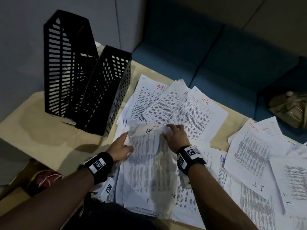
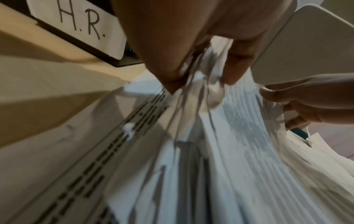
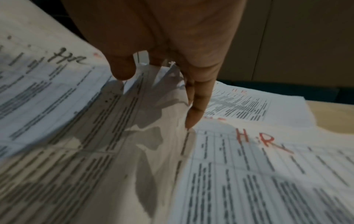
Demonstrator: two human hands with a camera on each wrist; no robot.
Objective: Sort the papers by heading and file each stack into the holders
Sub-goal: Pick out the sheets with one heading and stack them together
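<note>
The HR stack sits at six o'clock on the bench. The left hand pinches its left edge; the right hand grips its top corner. Holders stand at ten o'clock. Loosely gripped, uneven sheets could slip out or mix with loose papers beneath.

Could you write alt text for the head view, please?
Both hands, left hand and right hand, grip an HR-headed stack of papers over loose sheets on a table, beside two black holders.
</note>
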